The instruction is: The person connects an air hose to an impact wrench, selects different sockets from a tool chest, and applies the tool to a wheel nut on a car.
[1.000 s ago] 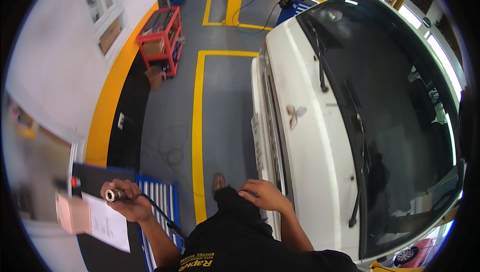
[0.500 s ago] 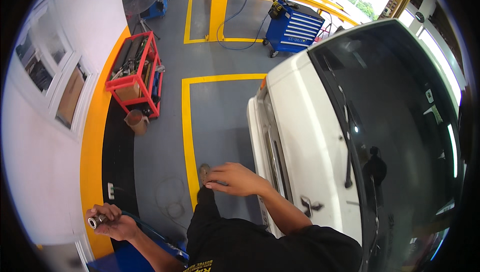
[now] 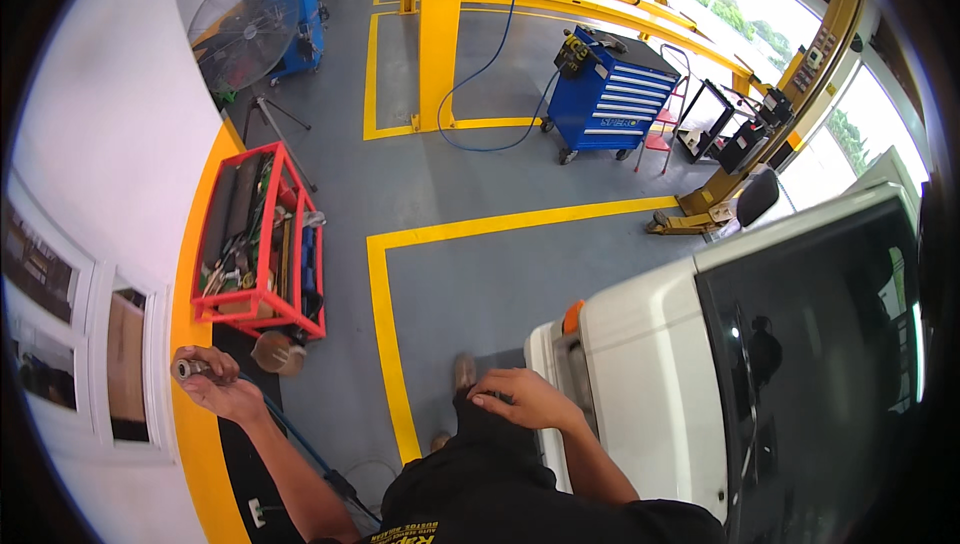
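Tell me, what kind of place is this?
Most likely a car repair garage. A white car is parked on a grey floor beside yellow lift posts, a blue tool chest and a red cart full of tools.

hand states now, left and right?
Left hand: closed on a metal air tool with a blue hose.
Right hand: open, empty, near the white car.

The person wears a black short-sleeved shirt [image 3: 520, 504] with yellow lettering across the chest, cut off at the lower edge. Both forearms are bare, with no gloves on the left hand [image 3: 222, 391] or right hand [image 3: 525, 399]. Dark trousers [image 3: 480, 434] reach a brownish shoe [image 3: 463, 372], possibly a work boot.
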Demonstrator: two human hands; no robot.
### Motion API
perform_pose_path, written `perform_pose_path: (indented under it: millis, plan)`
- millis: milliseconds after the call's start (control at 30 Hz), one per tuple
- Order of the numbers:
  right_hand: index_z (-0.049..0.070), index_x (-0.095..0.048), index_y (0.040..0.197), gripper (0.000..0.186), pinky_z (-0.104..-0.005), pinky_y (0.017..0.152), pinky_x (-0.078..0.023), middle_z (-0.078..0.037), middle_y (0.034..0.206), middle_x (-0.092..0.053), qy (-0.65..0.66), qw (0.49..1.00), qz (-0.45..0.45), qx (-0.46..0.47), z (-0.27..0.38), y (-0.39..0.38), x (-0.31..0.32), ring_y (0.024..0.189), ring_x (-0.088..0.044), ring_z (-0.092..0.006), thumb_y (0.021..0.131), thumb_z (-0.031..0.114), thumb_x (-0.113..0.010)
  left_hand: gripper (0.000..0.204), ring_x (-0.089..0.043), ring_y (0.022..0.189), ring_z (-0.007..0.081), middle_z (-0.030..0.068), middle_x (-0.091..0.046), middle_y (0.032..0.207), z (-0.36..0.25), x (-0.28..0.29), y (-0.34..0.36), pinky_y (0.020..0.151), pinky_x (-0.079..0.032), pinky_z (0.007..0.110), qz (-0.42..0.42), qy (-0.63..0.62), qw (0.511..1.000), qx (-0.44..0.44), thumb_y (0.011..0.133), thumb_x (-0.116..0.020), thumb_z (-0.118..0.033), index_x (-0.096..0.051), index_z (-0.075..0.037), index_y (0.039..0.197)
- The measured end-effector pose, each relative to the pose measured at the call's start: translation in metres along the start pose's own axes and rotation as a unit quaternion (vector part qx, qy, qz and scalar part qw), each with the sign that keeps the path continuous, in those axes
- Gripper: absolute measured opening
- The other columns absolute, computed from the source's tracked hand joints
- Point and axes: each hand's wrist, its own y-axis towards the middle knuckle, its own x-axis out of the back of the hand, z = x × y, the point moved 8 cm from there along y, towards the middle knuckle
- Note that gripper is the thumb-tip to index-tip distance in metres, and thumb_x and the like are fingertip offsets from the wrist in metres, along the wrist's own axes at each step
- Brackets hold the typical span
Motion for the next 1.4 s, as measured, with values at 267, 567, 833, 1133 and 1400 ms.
perform_pose_path:
  millis: [267,567,833,1133,1400]
  plan:
    - [0.004,-0.070,0.103,0.017,-0.0396,0.078,-0.053,-0.012,0.098,-0.070,0.016,0.996,-0.091,-0.001,-0.126,0.151,0.161,0.091,-0.067,-0.0328,0.095,0.018,-0.065,0.038,-0.029,0.052,0.0048,-0.0022,-0.036,0.068,0.196,-0.222,0.095,0.045,-0.021,0.021,0.020,-0.028,0.999,-0.023,0.103,-0.052,-0.048,-0.051,-0.009,0.100]
    - [0.003,-0.070,0.101,0.014,-0.0369,0.076,-0.053,-0.013,0.097,-0.071,0.041,0.980,-0.188,-0.047,-0.219,0.295,0.393,0.088,-0.068,-0.0309,0.094,0.015,-0.067,0.034,-0.028,0.047,0.0021,-0.0054,-0.034,0.059,0.449,-0.437,0.124,0.040,-0.019,0.022,0.022,0.091,0.980,0.178,0.104,-0.057,-0.032,-0.043,-0.013,0.080]
    - [0.003,-0.070,0.102,0.017,-0.0389,0.075,-0.052,-0.013,0.095,-0.069,-0.034,0.986,-0.162,-0.023,-0.335,0.461,0.549,0.087,-0.066,-0.0325,0.095,0.018,-0.065,0.043,-0.028,0.042,0.0027,-0.0063,-0.029,0.054,0.651,-0.559,0.118,0.036,-0.020,0.023,0.016,0.093,0.969,0.230,0.105,-0.055,-0.034,-0.034,-0.017,0.071]
    - [0.002,-0.070,0.103,0.018,-0.0371,0.076,-0.053,-0.013,0.093,-0.071,-0.008,0.978,-0.205,-0.041,-0.428,0.615,0.756,0.085,-0.068,-0.0292,0.096,0.018,-0.065,0.046,-0.030,0.043,0.0021,-0.0065,-0.032,0.054,0.838,-0.730,0.155,0.038,-0.019,0.023,-0.013,0.138,0.952,0.273,0.102,-0.058,-0.039,-0.037,-0.017,0.068]
    - [-0.004,-0.068,0.100,0.023,-0.0279,0.066,-0.049,-0.008,0.083,-0.068,0.112,0.810,-0.550,-0.168,-0.670,0.633,1.017,0.072,-0.063,-0.0135,0.097,0.016,-0.059,0.045,-0.030,0.044,0.0017,-0.0073,-0.033,0.054,0.957,-0.877,0.047,0.040,-0.021,0.022,0.088,0.191,0.856,0.472,0.099,-0.063,-0.039,-0.040,-0.017,0.067]
